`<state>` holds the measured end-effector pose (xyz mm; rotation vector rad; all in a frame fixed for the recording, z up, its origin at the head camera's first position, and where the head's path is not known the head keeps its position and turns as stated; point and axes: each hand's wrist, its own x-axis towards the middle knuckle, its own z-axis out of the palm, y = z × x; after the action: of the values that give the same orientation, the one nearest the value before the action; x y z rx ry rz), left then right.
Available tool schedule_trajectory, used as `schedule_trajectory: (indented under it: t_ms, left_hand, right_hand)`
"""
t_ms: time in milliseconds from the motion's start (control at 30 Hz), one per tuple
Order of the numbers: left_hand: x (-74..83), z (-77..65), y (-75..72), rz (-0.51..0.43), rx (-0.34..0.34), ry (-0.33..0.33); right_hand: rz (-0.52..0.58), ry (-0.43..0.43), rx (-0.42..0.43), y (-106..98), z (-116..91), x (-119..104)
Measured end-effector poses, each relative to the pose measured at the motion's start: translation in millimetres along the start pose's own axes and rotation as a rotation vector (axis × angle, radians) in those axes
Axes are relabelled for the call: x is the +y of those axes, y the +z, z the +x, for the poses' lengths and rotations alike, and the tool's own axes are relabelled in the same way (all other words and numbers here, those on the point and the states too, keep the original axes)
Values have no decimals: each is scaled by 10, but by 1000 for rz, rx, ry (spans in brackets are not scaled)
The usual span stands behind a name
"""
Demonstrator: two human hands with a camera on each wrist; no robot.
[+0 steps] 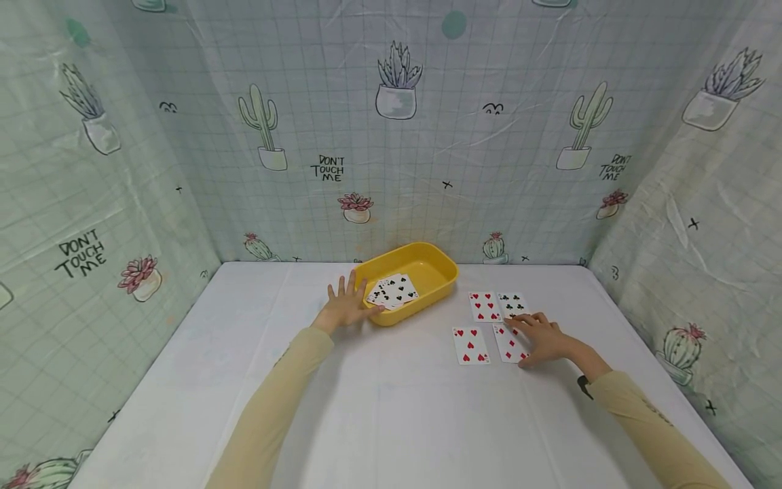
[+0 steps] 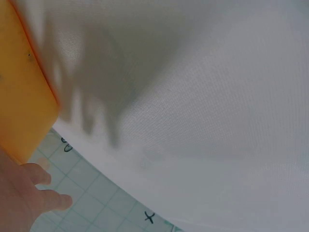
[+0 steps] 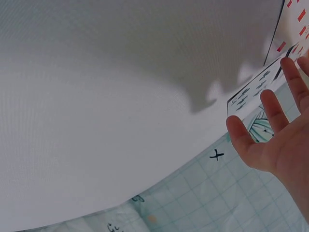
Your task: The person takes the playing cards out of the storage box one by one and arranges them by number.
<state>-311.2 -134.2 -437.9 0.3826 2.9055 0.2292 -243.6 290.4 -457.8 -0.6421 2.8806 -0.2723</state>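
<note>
My left hand (image 1: 345, 309) is at the left end of a yellow plastic tray (image 1: 436, 293), fingers spread, the thumb over its near rim. Several black-suit playing cards (image 1: 394, 291) lie overlapped inside the tray. My right hand (image 1: 544, 341) hovers with fingers apart over the right side of a diamonds card (image 1: 508, 339), hiding part of it. A five of hearts (image 1: 470, 346) lies to its left. Behind these two are a six of hearts (image 1: 485, 307) and a clubs card (image 1: 512, 303), whose lower edge the right fingertips overlap in the head view.
The table (image 1: 391, 421) wears a white cloth. A curtain (image 1: 305, 122) printed with cacti and a grid stands upright behind it and along both sides. The tray sits near the table's back edge, left of the face-up cards.
</note>
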Motion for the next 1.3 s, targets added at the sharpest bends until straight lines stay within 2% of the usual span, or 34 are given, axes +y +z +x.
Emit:
schedule_trajectory:
  t_ms: [533, 833, 1133, 1300]
  left_hand:
    - [-14, 33, 32, 28, 11, -4]
    - [-23, 20, 16, 17, 5, 0]
    - [-19, 24, 11, 29, 1, -2]
    - [-15, 31, 9, 22, -5, -6]
  right_hand:
    - [0, -10, -33, -21, 24, 8]
    - [12, -24, -7, -115, 26, -33]
    - [21, -45, 64, -177, 216, -26]
    - [43, -61, 88, -238, 345, -99]
